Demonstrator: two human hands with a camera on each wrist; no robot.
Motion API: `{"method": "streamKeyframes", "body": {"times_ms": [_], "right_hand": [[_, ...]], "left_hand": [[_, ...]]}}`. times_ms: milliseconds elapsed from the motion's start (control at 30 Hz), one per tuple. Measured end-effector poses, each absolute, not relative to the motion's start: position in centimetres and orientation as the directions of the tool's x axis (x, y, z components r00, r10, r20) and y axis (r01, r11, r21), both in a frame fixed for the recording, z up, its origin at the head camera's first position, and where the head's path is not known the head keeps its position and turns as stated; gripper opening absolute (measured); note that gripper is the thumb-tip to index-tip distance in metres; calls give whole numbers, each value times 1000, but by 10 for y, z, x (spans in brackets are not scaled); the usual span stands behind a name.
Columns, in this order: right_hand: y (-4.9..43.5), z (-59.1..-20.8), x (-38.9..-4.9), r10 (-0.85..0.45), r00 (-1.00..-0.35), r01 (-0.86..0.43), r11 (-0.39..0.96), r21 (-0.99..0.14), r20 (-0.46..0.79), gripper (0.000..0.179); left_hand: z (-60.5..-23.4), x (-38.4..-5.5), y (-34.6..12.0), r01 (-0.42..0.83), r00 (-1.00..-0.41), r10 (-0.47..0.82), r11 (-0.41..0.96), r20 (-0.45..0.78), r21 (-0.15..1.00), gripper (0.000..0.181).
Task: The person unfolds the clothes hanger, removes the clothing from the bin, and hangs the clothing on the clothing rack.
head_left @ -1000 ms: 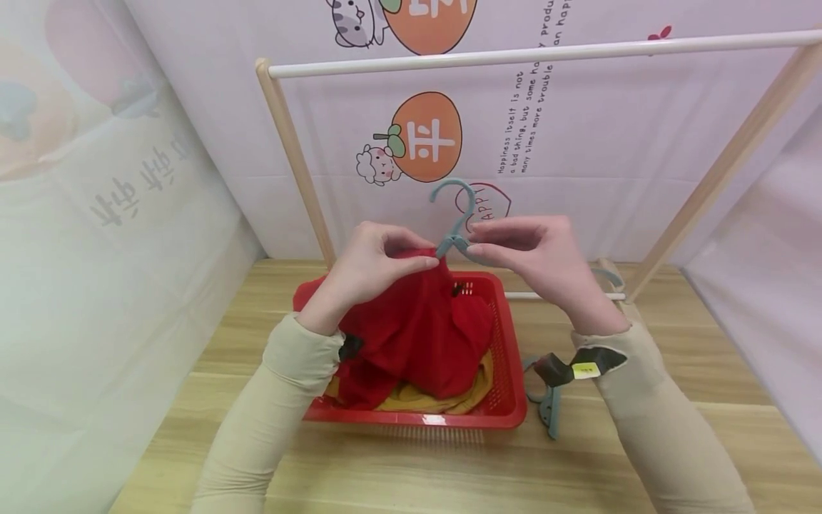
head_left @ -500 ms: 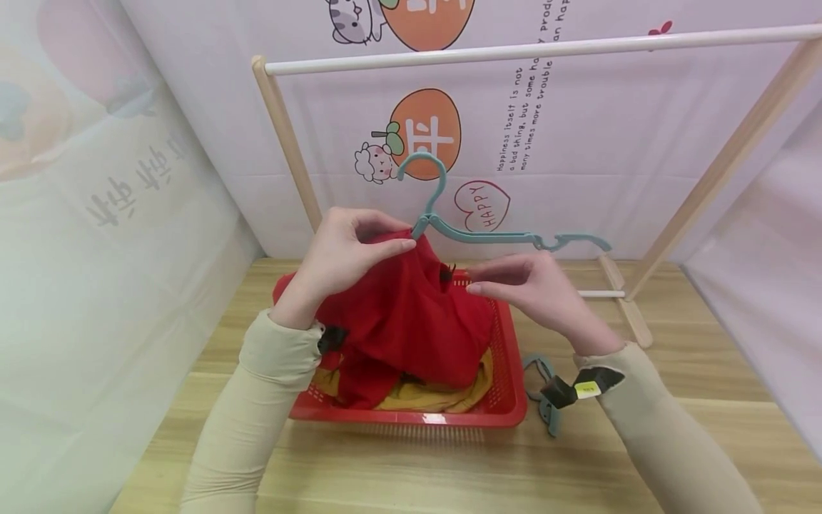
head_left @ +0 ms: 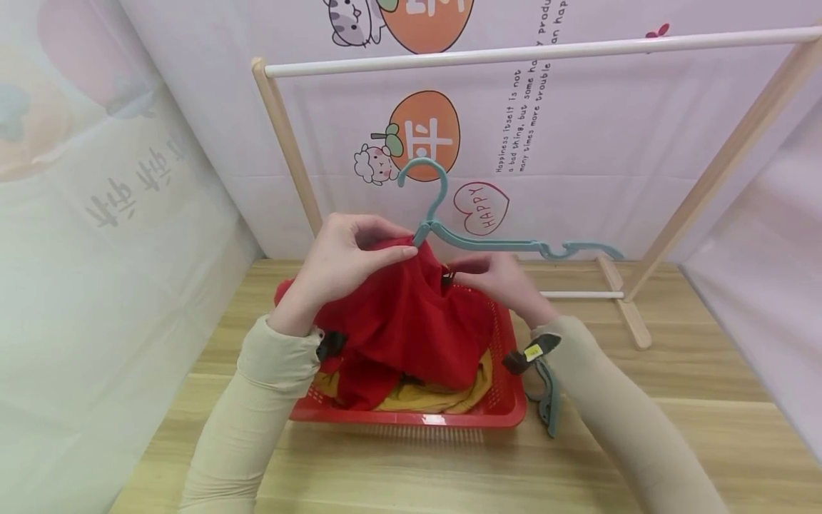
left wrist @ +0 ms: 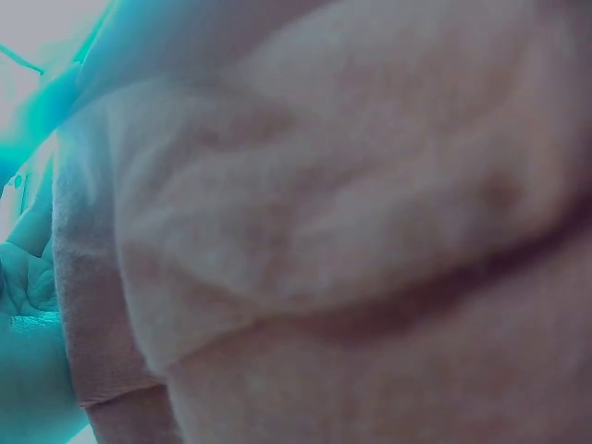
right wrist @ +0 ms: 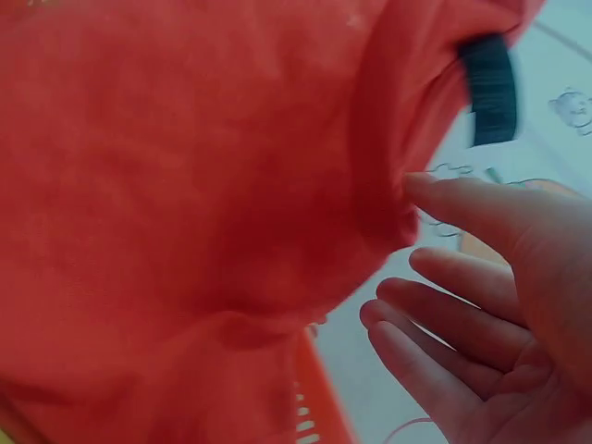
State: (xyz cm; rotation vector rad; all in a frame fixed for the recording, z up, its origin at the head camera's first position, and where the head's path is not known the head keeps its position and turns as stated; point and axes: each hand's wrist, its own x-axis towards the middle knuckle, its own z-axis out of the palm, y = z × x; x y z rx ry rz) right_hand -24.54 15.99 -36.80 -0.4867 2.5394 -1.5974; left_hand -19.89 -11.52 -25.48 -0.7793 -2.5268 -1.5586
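My left hand [head_left: 340,257] pinches the red garment [head_left: 411,321] together with the base of a light blue folding hanger [head_left: 491,245]. The hanger's hook points up, and one arm sticks out to the right, outside the cloth. Its other arm is hidden by the garment and hand. My right hand [head_left: 497,278] is at the garment's upper right edge, below that bare arm, near a black label [right wrist: 490,88]. In the right wrist view, the thumb meets the cloth edge while the fingers stay extended and apart from it. Blurred sleeve fabric [left wrist: 305,203] fills most of the left wrist view.
Beneath the garment, a red plastic basket [head_left: 514,400] holds mustard-yellow cloth [head_left: 424,397]. Another blue hanger [head_left: 549,407], folded, lies right of it on the wooden table [head_left: 693,442]. Behind stands a rack with a white rail [head_left: 539,52] and wooden posts.
My right hand has let go of the hanger and moved down, then left to the garment's edge. My left hand has shifted left with hanger and garment, and the hanger's right arm now shows fully.
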Motion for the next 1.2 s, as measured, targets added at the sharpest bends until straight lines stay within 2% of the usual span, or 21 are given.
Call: {"method": "streamKeyframes", "body": {"times_ms": [367, 467, 633, 833, 967, 1200], "right_hand": [[155, -386, -263, -276, -947, -255, 325, -911, 167, 42], [164, -386, -264, -275, -951, -240, 352, -905, 145, 38], [184, -382, -262, -247, -968, -148, 443, -884, 39, 35], [206, -375, -260, -184, -972, -219, 479, -850, 147, 29], [220, -367, -255, -127, -986, -159, 535, -830, 107, 29], [242, -355, -248, -82, -986, -164, 464, -870, 142, 27]], "left_hand": [[-258, -196, -117, 475, -853, 403, 329, 333, 816, 24], [-259, -195, -120, 469, -858, 391, 336, 332, 817, 24], [-260, -196, -127, 444, -877, 365, 371, 312, 816, 25], [-265, -201, -140, 434, -888, 339, 401, 310, 807, 24], [-268, -204, -147, 438, -890, 327, 418, 317, 796, 24], [-272, -207, -158, 424, -899, 317, 462, 302, 779, 26]]}}
